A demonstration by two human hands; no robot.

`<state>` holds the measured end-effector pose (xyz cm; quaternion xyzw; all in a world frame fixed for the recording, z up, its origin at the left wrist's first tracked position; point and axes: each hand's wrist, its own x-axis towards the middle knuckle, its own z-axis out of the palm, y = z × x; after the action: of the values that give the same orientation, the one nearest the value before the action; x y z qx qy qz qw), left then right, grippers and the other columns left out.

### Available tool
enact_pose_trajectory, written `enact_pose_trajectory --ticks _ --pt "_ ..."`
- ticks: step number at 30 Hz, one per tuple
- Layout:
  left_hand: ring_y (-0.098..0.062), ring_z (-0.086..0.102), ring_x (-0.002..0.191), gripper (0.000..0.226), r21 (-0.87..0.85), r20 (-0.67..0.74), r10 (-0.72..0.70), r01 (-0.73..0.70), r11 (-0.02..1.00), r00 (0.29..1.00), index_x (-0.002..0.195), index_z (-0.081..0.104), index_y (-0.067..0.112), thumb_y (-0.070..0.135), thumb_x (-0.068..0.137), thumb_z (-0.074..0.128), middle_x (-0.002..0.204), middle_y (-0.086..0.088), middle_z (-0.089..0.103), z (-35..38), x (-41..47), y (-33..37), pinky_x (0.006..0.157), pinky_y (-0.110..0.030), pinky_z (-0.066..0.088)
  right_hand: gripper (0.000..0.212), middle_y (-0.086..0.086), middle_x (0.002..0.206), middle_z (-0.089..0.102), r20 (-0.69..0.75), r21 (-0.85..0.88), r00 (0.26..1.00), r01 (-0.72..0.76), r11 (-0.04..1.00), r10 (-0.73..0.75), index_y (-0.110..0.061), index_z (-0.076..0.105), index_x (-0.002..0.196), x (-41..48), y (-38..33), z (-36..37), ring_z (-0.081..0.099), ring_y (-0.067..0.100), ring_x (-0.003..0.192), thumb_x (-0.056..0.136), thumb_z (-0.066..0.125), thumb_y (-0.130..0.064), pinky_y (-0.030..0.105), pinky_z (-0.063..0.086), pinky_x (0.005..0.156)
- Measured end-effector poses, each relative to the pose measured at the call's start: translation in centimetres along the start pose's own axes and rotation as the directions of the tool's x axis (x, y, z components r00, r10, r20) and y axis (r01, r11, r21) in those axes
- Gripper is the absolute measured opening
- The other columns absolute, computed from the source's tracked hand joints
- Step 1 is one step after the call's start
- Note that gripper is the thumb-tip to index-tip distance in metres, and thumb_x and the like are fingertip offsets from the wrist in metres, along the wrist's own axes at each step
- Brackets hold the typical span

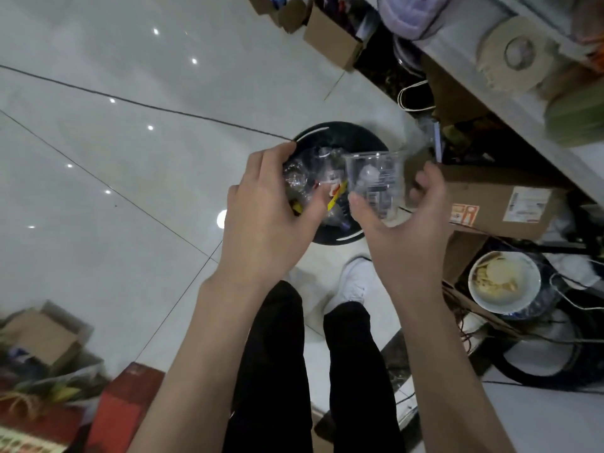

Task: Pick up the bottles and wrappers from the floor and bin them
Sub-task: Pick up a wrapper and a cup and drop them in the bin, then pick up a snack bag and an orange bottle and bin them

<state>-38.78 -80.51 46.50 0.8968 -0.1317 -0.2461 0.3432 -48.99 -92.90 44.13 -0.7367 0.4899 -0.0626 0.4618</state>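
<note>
A round black bin (354, 132) stands on the white tiled floor, straight below both hands. My left hand (268, 210) grips a bundle of crumpled clear plastic (297, 178) with a yellow and red wrapper (336, 194) sticking out by the thumb. My right hand (405, 220) holds a clear plastic container (374, 181) with a printed label, thumb on its near side and fingers curled behind it. Both things hang over the bin's mouth. More clear plastic lies inside the bin, largely hidden by the hands.
A cardboard box (496, 204) sits right of the bin under a grey shelf edge (523, 125). A bowl of food scraps (503, 282) and cables lie at lower right. Open boxes (330, 37) stand at the top, a red box (121, 413) at lower left. My legs and white shoe (356, 282) are below.
</note>
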Motion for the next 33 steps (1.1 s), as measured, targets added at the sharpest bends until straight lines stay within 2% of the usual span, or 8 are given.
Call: enact_pose_trajectory --ticks 3,8,11,15,19,26,31,33 --pt "-0.020 0.061 0.112 0.061 0.008 -0.004 0.003 -0.003 1.000 1.000 0.136 0.050 0.018 0.049 0.086 0.064 0.131 0.003 0.054 -0.4 0.0 0.4 0.095 -0.050 0.049 0.093 -0.007 0.137 0.038 -0.018 -0.040 1.000 0.009 0.999 -0.010 -0.017 0.035 0.153 -0.1 0.2 -0.5 0.043 0.013 0.136 0.079 0.085 -0.045 0.030 0.040 0.115" --pt "-0.018 0.060 0.113 0.053 0.003 -0.036 0.018 -0.018 1.000 0.999 0.133 0.052 0.020 0.047 0.088 0.062 0.128 0.007 0.053 -2.0 -0.5 2.5 0.094 -0.050 0.049 0.082 -0.002 0.143 0.042 -0.020 -0.002 1.000 0.001 1.000 -0.001 -0.020 0.039 0.150 -1.0 -1.6 -2.4 0.043 0.003 0.129 0.083 0.083 -0.038 0.007 0.032 0.103" --pt "-0.017 0.059 0.114 0.051 0.009 -0.044 0.027 -0.027 1.000 0.999 0.133 0.052 0.022 0.047 0.090 0.062 0.129 0.007 0.053 -3.7 -1.5 4.6 0.093 -0.050 0.049 0.079 -0.007 0.137 0.043 -0.028 -0.019 0.999 0.032 0.999 -0.033 -0.020 0.041 0.149 -1.9 -4.0 -4.4 0.046 0.004 0.125 0.084 0.081 -0.038 0.008 0.035 0.102" --pt "-0.016 0.059 0.114 0.053 0.019 -0.075 0.045 -0.043 0.999 0.996 0.134 0.051 0.022 0.049 0.089 0.060 0.133 0.007 0.053 -6.9 -3.5 8.2 0.095 -0.050 0.048 0.075 -0.009 0.134 0.045 -0.033 -0.025 0.994 0.103 0.994 -0.104 -0.018 0.044 0.147 -3.4 -8.3 -8.1 0.049 0.008 0.130 0.084 0.081 -0.037 0.026 0.041 0.109" --pt "-0.012 0.061 0.105 0.052 0.019 -0.150 0.078 -0.076 0.997 0.986 0.135 0.051 0.023 0.049 0.090 0.058 0.134 0.007 0.053 -10.9 -6.6 12.7 0.096 -0.048 0.047 0.067 -0.007 0.132 0.049 -0.023 0.024 0.978 0.208 0.978 -0.207 -0.016 0.048 0.144 -5.3 -12.9 -12.4 0.050 0.005 0.126 0.087 0.079 -0.033 0.013 0.038 0.105" --pt "-0.011 0.059 0.110 0.043 0.011 -0.302 0.115 -0.117 0.993 0.946 0.136 0.050 0.024 0.041 0.097 0.059 0.135 0.007 0.051 -18.3 -13.1 20.7 0.097 -0.046 0.048 0.051 -0.001 0.132 0.055 -0.006 0.080 0.903 0.428 0.900 -0.429 -0.014 0.053 0.141 -9.5 -21.0 -19.6 0.054 0.013 0.127 0.095 0.071 -0.028 0.031 0.044 0.108" --pt "-0.007 0.058 0.112 0.044 0.016 -0.425 0.145 -0.153 0.988 0.893 0.137 0.050 0.027 0.044 0.097 0.057 0.133 0.011 0.050 -22.8 -18.3 24.6 0.093 -0.044 0.050 0.045 -0.019 0.122 0.053 0.012 0.138 0.827 0.555 0.820 -0.562 -0.021 0.055 0.137 -13.0 -25.8 -23.4 0.054 0.002 0.120 0.095 0.071 -0.022 0.007 0.036 0.100" --pt "-0.005 0.056 0.112 0.044 0.019 -0.470 0.143 -0.152 0.988 0.871 0.137 0.049 0.029 0.046 0.097 0.055 0.133 0.013 0.049 -24.4 -20.6 25.8 0.092 -0.045 0.051 0.045 -0.015 0.121 0.056 0.021 0.149 0.789 0.605 0.782 -0.615 -0.021 0.056 0.137 -14.6 -27.2 -24.8 0.054 -0.001 0.117 0.095 0.071 -0.021 0.002 0.033 0.096"
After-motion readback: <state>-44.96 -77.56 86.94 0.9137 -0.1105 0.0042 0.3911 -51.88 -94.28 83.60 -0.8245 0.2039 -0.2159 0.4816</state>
